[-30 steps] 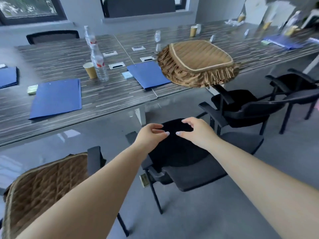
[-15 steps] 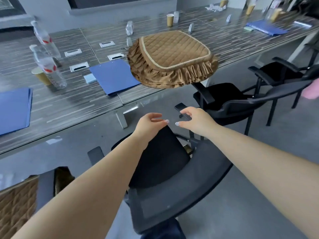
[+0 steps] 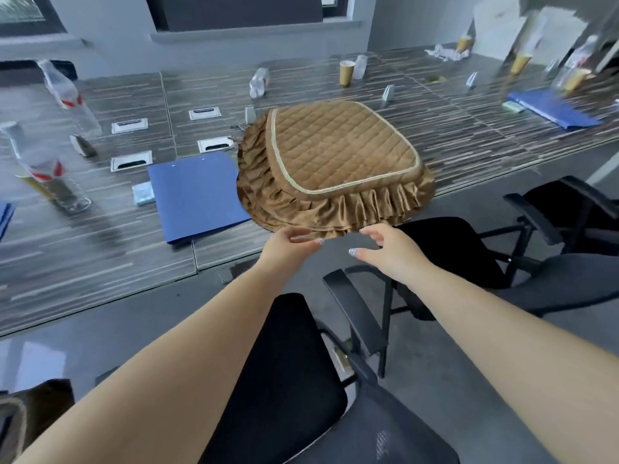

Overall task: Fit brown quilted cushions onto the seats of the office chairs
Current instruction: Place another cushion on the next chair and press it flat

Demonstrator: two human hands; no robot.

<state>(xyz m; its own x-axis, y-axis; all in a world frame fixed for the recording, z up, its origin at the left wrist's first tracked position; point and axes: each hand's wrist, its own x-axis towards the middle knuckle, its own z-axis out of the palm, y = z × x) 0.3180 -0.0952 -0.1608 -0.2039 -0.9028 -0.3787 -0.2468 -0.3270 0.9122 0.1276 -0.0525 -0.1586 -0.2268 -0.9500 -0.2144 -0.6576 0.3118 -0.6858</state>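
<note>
A stack of brown quilted cushions (image 3: 338, 162) with ruffled skirts lies on the striped table (image 3: 100, 249), overhanging its near edge. My left hand (image 3: 288, 244) reaches up to the ruffle's lower edge, fingers loosely curved, at or just short of the fabric. My right hand (image 3: 390, 251) is beside it, fingers spread and relaxed, just below the ruffle. Neither hand holds anything. Under my arms stands a black office chair (image 3: 288, 380) with a bare seat and armrest (image 3: 351, 309). A cushioned chair (image 3: 30, 410) shows at the bottom left corner.
More black chairs (image 3: 549, 249) stand to the right, close to the table. On the table lie blue folders (image 3: 197, 195), water bottles (image 3: 43, 169), paper cups (image 3: 346, 72) and cable ports. Grey floor runs between chairs and table.
Both hands rose from above the black chair's seat up to the cushion stack's near edge. The view moved closer to the table and shifted right.
</note>
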